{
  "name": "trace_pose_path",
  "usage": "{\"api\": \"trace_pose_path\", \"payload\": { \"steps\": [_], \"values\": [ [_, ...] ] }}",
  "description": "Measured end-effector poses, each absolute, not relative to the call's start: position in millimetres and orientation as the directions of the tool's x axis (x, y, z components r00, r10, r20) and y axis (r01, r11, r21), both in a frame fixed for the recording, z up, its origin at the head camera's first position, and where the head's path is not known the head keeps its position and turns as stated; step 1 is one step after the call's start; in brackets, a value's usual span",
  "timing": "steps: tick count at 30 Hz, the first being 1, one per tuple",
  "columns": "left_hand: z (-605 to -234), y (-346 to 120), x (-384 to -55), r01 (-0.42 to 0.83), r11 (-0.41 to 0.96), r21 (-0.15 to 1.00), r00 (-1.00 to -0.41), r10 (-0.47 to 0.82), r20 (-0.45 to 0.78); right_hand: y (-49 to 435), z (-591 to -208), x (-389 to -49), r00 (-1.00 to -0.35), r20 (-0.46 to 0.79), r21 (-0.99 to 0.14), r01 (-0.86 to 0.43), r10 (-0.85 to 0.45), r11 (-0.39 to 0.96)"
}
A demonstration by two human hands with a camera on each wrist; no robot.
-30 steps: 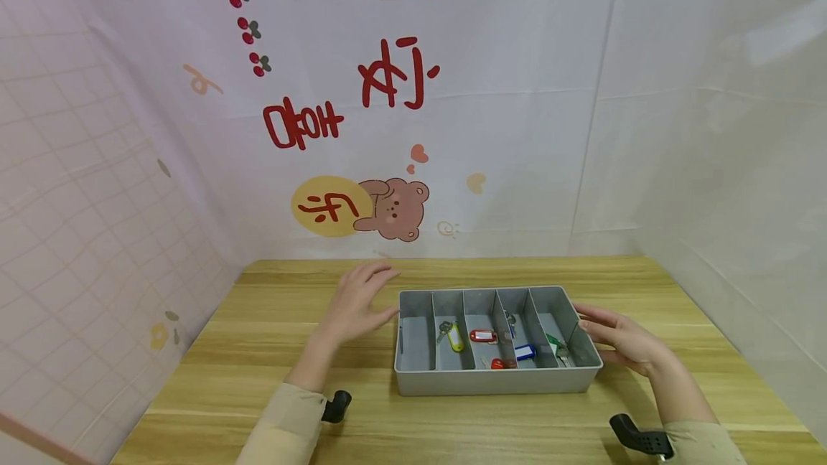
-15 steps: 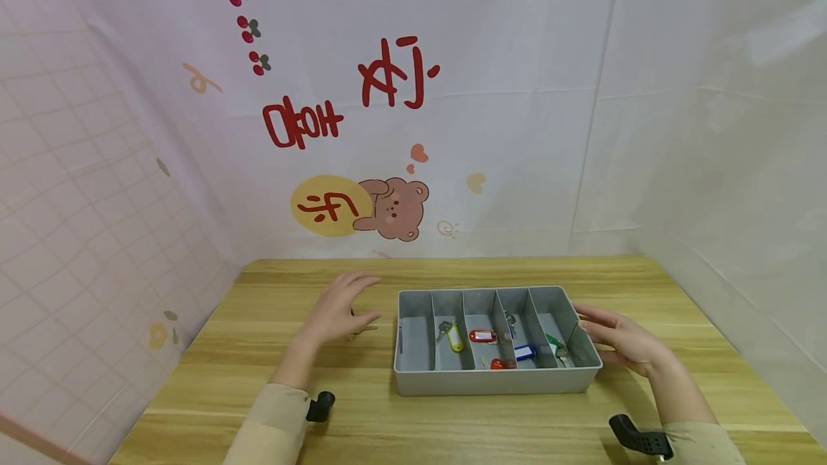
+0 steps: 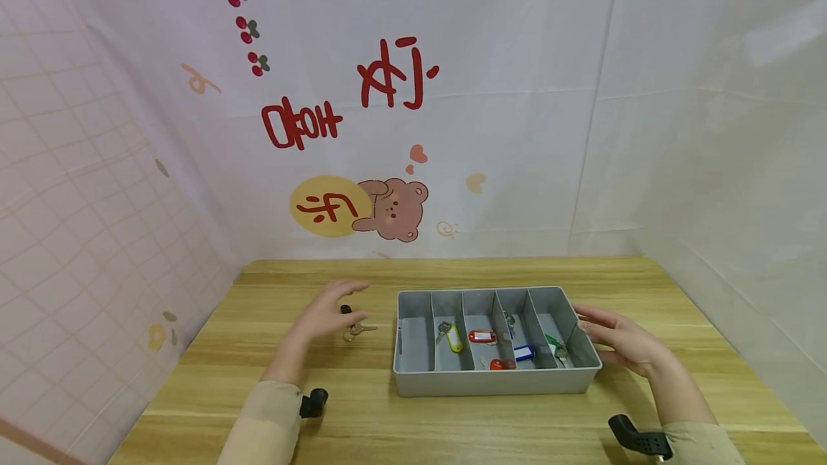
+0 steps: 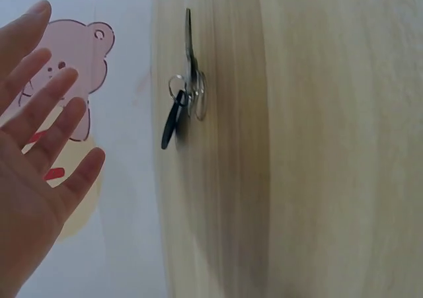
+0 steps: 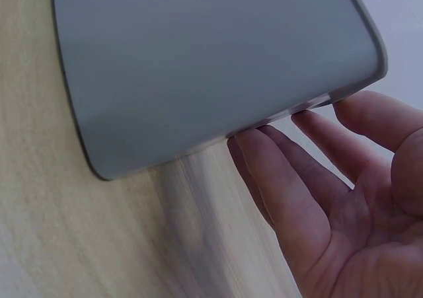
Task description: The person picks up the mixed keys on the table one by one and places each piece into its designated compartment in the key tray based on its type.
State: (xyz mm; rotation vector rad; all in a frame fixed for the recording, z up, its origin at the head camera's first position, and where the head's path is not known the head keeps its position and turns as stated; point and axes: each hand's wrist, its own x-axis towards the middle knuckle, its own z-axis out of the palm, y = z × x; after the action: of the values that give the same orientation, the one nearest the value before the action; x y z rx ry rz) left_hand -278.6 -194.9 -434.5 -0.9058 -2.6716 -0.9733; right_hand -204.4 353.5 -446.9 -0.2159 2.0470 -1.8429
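A grey box with divided compartments (image 3: 494, 384) stands on the table. At its right end the fingertips of my right hand (image 3: 623, 339) touch the outer wall, fingers extended. Up close, the right wrist view has those fingertips against the edge of the grey wall (image 5: 218, 60). My left hand (image 3: 319, 314) hovers left of the box, thumb and fingers spread, holding nothing. Just beyond it a key (image 3: 365, 328) with a ring and a black tag (image 3: 345, 309) lies on the wood. In the left wrist view this key (image 4: 189, 40) is apart from the spread fingers.
Inside the compartments lie keys with a yellow tag (image 3: 455, 338), a red tag (image 3: 482, 336), a blue tag (image 3: 525, 353) and a green tag (image 3: 553, 343). Another red piece (image 3: 497, 364) sits by the front wall. A printed cloth (image 3: 517, 92) hangs behind the table.
My left hand has moved left, away from the box's left end. The key with the black tag, hidden a second ago, has come into sight. My right hand and the box stay put.
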Motion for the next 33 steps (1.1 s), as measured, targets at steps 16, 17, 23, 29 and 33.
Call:
{"api": "trace_pose_path", "payload": {
  "steps": [16, 17, 23, 29, 33],
  "values": [
    [-450.8, -207.5, -289.6, 0.505, 0.588, 0.632, -0.841, 0.502, 0.204, 355.6, -449.2, -205.2, -0.914, -0.169, -0.984, 0.134, -0.369, 0.119],
    [-451.5, -207.9, -290.0, 0.500, 0.594, 0.631, -0.843, 0.502, 0.195, 355.5, -448.8, -205.2, -0.914, -0.169, -0.984, 0.133, -0.368, 0.120],
    [-451.2, -208.3, -290.7, 0.476, 0.595, 0.648, -0.850, 0.501, 0.164, 354.0, -446.4, -203.9, -0.914, -0.169, -0.983, 0.131, -0.368, 0.127],
    [-452.2, -209.6, -292.6, 0.452, 0.581, 0.677, -0.852, 0.506, 0.135, 352.7, -446.0, -204.0, -0.912, -0.164, -0.986, 0.137, -0.377, 0.099],
    [-454.6, -211.5, -294.2, 0.438, 0.567, 0.698, -0.850, 0.513, 0.117, 353.0, -447.7, -205.1, -0.911, -0.163, -0.986, 0.139, -0.378, 0.091]
  ]
}}
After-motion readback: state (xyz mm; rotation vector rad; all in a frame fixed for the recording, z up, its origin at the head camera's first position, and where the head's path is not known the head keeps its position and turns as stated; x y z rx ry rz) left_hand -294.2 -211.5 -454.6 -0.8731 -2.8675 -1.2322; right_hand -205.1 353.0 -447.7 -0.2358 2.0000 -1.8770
